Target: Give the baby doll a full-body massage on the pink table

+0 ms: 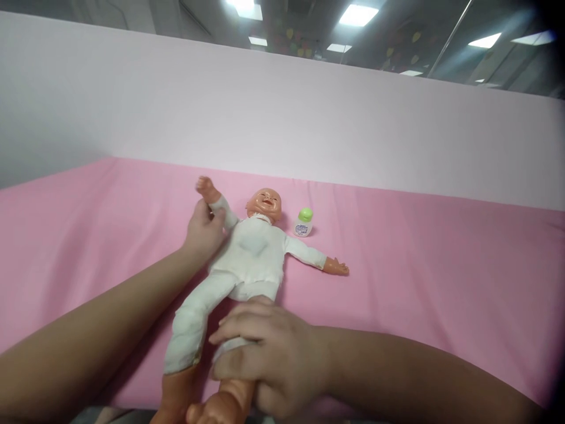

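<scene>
A baby doll (pixel 253 250) with a white cloth body lies face up, its head away from me and its feet toward me. My left hand (pixel 205 231) is closed round the doll's raised arm at the left, just below its plastic hand. Over the doll's lower leg at the right lies my right hand (pixel 273 353), its fingers wrapped across the white cloth above the foot. The doll's other arm stretches out to the right, untouched. Beside the doll's head stands a small white bottle (pixel 303 224) with a green cap.
Pink cloth (pixel 397 265) covers the table, with soft creases. A pale upright panel (pixel 282 118) runs along the back. Above it, ceiling lights and glass show. The table's front edge is near the doll's feet.
</scene>
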A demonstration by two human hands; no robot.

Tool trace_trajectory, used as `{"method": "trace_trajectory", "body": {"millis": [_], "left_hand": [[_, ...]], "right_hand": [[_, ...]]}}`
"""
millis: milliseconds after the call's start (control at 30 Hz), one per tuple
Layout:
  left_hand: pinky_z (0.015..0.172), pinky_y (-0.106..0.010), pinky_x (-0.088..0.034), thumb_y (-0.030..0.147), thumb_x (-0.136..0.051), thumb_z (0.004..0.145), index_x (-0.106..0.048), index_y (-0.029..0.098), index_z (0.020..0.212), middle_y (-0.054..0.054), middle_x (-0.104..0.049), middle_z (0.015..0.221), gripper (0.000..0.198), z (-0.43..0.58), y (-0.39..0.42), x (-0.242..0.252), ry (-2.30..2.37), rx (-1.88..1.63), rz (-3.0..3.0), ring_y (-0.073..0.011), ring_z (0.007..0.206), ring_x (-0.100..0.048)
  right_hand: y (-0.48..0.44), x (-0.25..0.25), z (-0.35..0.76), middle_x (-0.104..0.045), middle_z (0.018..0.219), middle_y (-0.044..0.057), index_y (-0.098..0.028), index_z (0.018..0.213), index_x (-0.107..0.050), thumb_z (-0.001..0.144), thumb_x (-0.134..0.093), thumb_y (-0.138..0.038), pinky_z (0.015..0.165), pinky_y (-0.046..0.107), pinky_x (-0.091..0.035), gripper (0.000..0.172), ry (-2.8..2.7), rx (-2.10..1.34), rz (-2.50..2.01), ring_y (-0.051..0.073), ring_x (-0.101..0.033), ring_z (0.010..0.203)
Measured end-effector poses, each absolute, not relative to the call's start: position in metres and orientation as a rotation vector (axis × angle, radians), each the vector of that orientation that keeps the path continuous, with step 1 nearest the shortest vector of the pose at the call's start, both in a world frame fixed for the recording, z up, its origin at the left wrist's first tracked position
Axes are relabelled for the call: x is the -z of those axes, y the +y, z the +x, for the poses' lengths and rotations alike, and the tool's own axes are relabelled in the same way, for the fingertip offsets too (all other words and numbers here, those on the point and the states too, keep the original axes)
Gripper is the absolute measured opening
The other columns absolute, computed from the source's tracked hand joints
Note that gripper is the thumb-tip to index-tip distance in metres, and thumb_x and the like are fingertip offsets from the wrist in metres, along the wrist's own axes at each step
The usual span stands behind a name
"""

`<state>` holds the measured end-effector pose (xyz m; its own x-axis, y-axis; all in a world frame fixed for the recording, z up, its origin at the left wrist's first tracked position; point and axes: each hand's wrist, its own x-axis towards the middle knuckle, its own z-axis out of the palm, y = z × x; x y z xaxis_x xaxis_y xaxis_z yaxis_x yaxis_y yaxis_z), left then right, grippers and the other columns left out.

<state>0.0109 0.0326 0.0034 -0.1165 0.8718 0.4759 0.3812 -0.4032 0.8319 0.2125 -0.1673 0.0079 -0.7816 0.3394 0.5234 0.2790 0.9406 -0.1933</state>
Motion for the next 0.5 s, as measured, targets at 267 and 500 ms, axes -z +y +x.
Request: {"method": "trace_trajectory", "body": {"millis": [267,500], "left_hand": [[0.122,-0.048,-0.039,0.017,-0.05,0.09,-0.054,0.022,0.151,-0.009,-0.053,0.157,0.062,0.022,0.011,-0.016,0.957,-0.923,2.817,-0.0287,0.147,-0.046],[0.12,-0.049,-0.041,0.034,-0.058,0.094,-0.059,0.026,0.147,-0.007,-0.057,0.153,0.054,0.02,0.012,-0.016,1.012,-0.887,2.683,-0.0313,0.144,-0.05]], "right_hand": [[-0.128,-0.018,0.243,-0.049,0.153,0.011,-0.026,0.12,-0.064,0.088,-0.067,-0.021,0.12,0.056,-0.045,0.033,-2.027,0.045,-0.809,0.031,-0.05,0.143],[-0.106,-0.005,0.246,-0.047,0.153,0.014,-0.022,0.127,-0.062,0.089,-0.068,-0.021,0.121,0.052,-0.045,0.038,-1.995,-0.164,-0.99,0.028,-0.046,0.147]]}}
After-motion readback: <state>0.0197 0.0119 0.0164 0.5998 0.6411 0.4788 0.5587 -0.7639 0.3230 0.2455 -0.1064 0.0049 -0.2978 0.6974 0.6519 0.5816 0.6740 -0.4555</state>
